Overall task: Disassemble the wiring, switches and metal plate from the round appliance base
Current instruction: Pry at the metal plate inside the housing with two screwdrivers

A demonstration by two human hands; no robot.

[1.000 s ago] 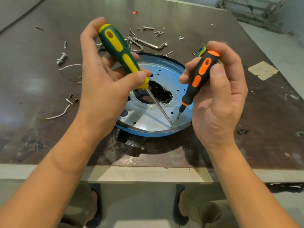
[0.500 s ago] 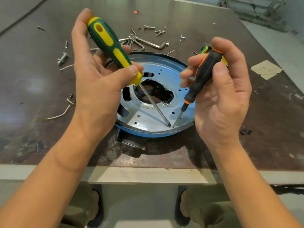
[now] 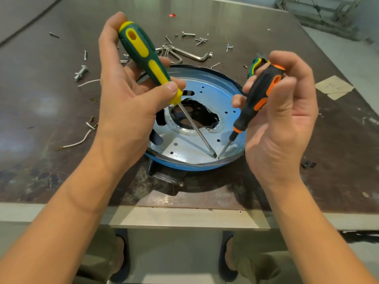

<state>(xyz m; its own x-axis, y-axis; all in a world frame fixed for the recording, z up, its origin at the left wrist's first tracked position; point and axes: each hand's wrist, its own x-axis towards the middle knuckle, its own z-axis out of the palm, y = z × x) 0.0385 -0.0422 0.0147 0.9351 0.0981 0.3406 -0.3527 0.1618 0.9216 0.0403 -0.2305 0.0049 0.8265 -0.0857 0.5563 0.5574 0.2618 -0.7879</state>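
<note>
The round appliance base (image 3: pixel 215 87), a blue dish with a shiny metal plate (image 3: pixel 184 148) inside and a ragged dark hole at its centre, lies on the table near the front edge. My left hand (image 3: pixel 125 103) grips a green and yellow screwdriver (image 3: pixel 143 56). My right hand (image 3: pixel 283 119) grips a black and orange screwdriver (image 3: pixel 258 97). Both blades slant down and their tips meet at one spot on the plate's near rim (image 3: pixel 216 157). A black part (image 3: pixel 166 177) sticks out under the base's front.
Loose screws (image 3: pixel 202 41), a bolt (image 3: pixel 81 72), hex keys (image 3: pixel 192 55) and cut white wire pieces (image 3: pixel 78 143) lie scattered on the brown table (image 3: pixel 41 111). A third green and yellow tool handle (image 3: pixel 254 65) lies behind my right hand. Taped paper (image 3: pixel 334 89) sits at the right.
Both hands have tilted their handles a little while the two tips stay together at the plate's near rim. The black and orange screwdriver has turned in my right hand.
</note>
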